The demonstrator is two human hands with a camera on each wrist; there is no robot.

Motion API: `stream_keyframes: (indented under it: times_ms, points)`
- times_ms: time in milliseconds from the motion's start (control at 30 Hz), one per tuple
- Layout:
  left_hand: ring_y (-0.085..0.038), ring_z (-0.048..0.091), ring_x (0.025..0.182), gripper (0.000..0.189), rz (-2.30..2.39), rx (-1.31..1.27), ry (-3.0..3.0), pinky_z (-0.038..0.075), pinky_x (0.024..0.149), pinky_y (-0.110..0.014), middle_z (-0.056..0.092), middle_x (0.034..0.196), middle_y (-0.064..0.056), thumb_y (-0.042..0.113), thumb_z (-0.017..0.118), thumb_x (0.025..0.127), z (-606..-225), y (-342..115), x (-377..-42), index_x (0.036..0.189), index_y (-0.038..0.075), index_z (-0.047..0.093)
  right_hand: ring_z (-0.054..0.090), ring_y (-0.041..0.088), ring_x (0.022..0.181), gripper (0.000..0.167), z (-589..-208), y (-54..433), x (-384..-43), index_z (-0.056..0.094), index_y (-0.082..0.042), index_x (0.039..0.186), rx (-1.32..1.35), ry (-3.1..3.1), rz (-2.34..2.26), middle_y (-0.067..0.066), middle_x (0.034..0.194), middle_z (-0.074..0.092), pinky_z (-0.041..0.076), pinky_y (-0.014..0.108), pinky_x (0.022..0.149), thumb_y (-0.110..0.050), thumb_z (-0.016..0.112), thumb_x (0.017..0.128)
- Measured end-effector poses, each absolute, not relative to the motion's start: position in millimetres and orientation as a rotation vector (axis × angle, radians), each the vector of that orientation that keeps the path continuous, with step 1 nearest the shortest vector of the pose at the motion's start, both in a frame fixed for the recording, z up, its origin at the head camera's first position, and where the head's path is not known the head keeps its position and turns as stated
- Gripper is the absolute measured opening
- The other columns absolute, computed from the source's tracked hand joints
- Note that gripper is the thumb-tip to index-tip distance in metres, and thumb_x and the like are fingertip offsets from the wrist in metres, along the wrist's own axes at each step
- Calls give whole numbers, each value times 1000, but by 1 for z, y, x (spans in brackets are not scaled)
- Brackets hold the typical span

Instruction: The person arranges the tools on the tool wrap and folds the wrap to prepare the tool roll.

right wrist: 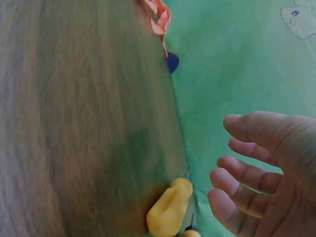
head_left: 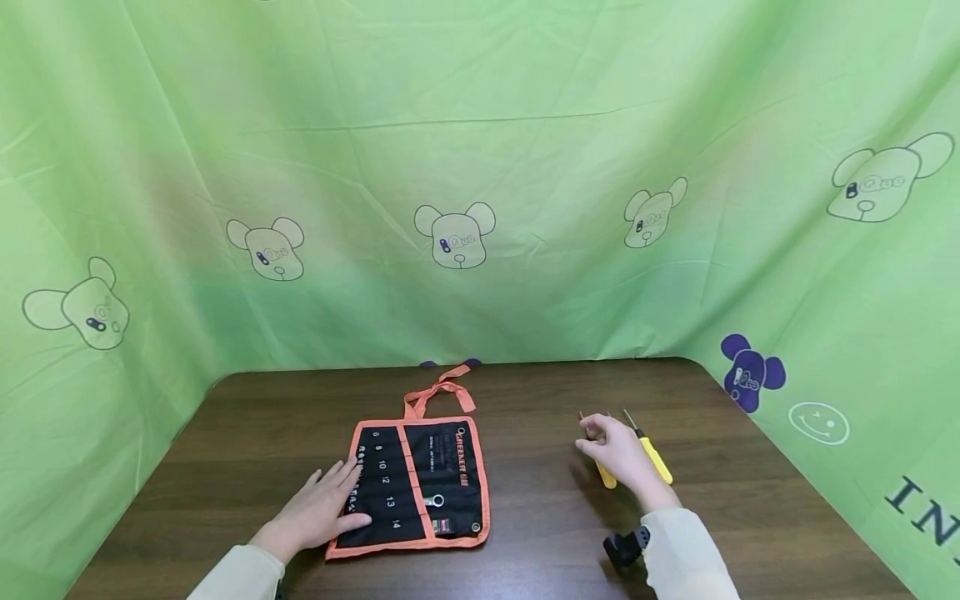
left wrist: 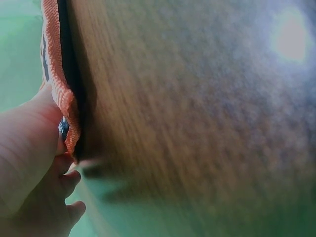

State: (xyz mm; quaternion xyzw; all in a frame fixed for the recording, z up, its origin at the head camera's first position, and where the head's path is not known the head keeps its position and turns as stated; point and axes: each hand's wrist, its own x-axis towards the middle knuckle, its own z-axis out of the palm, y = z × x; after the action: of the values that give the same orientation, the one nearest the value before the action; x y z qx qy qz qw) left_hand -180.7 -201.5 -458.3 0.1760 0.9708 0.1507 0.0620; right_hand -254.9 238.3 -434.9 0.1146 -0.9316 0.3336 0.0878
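Note:
A black tool pouch [head_left: 442,454] with orange trim lies spread on the table, marked with numbers on its left half. My left hand [head_left: 318,510] rests on its left edge with fingers extended; the left wrist view shows that hand along the orange trim [left wrist: 63,98]. A ring-ended wrench [head_left: 438,501] shows in the pouch's right half. Over on the right, my right hand [head_left: 618,450] hovers with loosely bent fingers and nothing in them. Beneath it lies a yellow handle [head_left: 606,476], partly hidden. Beside it is a screwdriver [head_left: 656,458] with a yellow handle, also by the hand.
An orange tie strap [head_left: 438,392] trails from the pouch's far edge. The brown wooden table [head_left: 525,500] ends at a green printed curtain [head_left: 555,300] behind and at both sides. A black wrist camera [head_left: 626,547] sits by the right sleeve [head_left: 686,550].

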Motion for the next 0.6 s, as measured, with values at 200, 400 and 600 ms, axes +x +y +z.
stream_keyframes:
  times_ms: [200,400,600]
  points:
    - [-38,28,130,77,459,531,2933,21,101,-57,34,141,-21,49,60,84,-458,-201,-181,134,-7,41,59,32,85,27,-438,247,-254,60,8,102,298,-2806,951,18,94,62,46,47,74,-6,68,80]
    - [-38,28,130,78,462,526,2934,21,101,-57,35,141,-21,49,60,84,-458,-201,-181,134,-7,42,58,35,88,30,-443,251,-254,60,9,100,268,-2875,904,19,91,62,45,49,76,-6,71,77]
    - [-38,28,130,78,457,521,2933,21,101,-56,34,141,-21,50,60,83,-459,-202,-181,134,-6,41,57,33,87,35,-448,252,-254,58,9,103,238,-2918,904,18,90,61,44,47,76,-3,71,73]
